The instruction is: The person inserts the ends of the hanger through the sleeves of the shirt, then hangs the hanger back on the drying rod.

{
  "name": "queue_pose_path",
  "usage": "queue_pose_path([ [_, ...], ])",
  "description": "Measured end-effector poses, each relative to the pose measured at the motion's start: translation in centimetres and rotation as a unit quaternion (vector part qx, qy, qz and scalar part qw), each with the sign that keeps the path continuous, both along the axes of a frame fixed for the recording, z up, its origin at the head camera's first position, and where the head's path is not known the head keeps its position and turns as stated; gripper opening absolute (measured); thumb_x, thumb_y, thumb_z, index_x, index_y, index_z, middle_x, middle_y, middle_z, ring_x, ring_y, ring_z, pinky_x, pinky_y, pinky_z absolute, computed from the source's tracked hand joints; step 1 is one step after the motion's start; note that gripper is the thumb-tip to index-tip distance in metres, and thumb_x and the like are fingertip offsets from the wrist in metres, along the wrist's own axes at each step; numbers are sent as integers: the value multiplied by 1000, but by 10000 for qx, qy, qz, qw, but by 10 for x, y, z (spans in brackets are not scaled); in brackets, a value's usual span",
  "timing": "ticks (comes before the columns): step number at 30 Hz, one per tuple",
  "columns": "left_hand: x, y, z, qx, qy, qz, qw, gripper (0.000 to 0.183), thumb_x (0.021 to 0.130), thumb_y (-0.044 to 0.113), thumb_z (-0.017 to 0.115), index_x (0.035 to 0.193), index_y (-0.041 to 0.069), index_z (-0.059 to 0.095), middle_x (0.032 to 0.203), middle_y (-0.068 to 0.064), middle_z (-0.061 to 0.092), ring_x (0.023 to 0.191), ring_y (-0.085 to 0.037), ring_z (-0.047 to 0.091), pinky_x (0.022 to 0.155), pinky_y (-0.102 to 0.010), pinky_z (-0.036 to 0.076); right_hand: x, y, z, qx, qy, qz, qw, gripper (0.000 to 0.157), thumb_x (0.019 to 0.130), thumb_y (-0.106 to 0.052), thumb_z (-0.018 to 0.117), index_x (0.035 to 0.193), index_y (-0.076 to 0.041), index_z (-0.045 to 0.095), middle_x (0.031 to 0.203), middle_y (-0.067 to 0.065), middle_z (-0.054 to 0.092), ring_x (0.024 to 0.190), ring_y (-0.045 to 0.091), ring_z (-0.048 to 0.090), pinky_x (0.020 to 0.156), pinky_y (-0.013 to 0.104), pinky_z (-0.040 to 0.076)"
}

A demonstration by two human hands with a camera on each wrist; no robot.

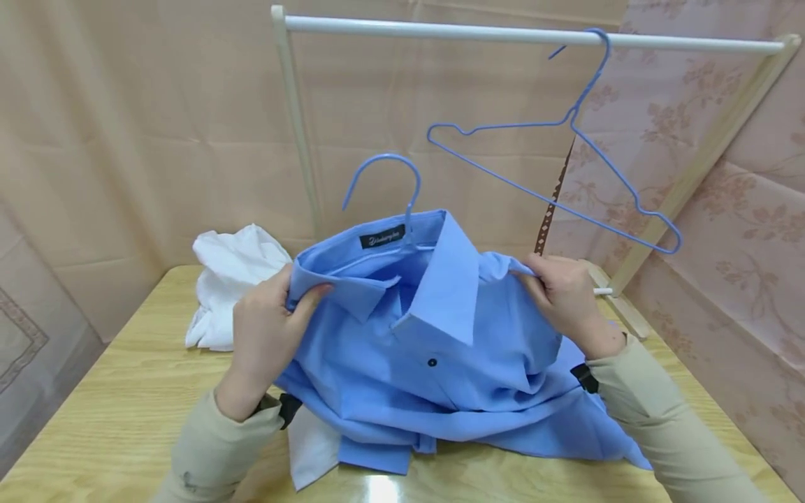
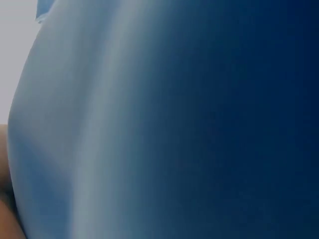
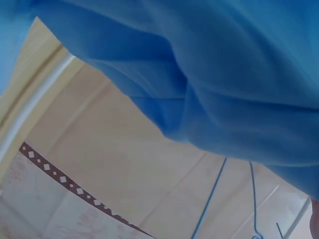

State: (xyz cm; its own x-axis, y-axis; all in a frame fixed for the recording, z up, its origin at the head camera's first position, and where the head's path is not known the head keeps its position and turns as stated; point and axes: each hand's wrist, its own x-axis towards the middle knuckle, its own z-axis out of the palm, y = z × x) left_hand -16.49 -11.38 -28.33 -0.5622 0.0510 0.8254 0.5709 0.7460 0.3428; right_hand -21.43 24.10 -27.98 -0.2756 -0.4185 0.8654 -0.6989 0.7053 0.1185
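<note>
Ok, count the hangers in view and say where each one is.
2. One hanger hangs from the white rail; the other hanger is partly inside the blue shirt, sticking up through its collar. Others might be hidden beneath the shirt.

In the head view the light is bright, soft and quite even, and its source is outside the picture. A small white glare lies on the table [image 1: 144, 398] at the bottom edge, while the shirt [image 1: 503, 321] shows gentle shadows inside its folds. The left wrist view is strongly blurred, pale at left and very dark blue at right. The right wrist view is dimmer, rather soft, and the pole [image 3: 37, 95] appears curved near the left edge.
</note>
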Motion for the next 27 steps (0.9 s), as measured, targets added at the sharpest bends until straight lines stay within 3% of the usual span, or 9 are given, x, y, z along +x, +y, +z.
queue_pose_path([
  [5,1,8,-3,-391,-66,-254,9989,20,77,20,71,86,5,62,73,-10,64,65,-27,63,53,-39,46,8,-7,4,208,121,159,9996,44,97,-35,41,66,-7,55,47,-1,41,41,13,36,41,26,27],
  [8,0,9,-3,-216,-38,-516,9984,20,76,18,72,89,5,64,79,-10,67,70,-25,65,58,-39,48,13,-10,6,258,152,231,9993,42,94,-37,45,67,-9,58,51,-2,48,44,12,39,44,27,31],
  [15,-1,8,-2,177,275,-696,9970,15,76,16,72,80,4,62,67,-7,60,55,-14,54,52,-30,41,14,-4,3,-91,382,228,9990,47,96,-37,41,65,-5,58,59,4,55,50,18,44,50,31,30],
  [24,0,2,-2,387,177,-547,9976,18,76,14,72,88,3,65,75,-9,66,59,-15,58,55,-31,44,12,19,-3,-273,-232,-213,9991,51,98,-38,34,65,-4,53,63,6,49,56,21,42,54,34,33],
  [27,0,3,-2,405,112,-585,9974,17,76,12,72,88,3,65,72,-9,64,59,-15,57,55,-29,43,12,21,-6,-470,-522,-307,9971,54,97,-44,31,78,-1,57,68,8,53,59,20,44,56,32,34],
])
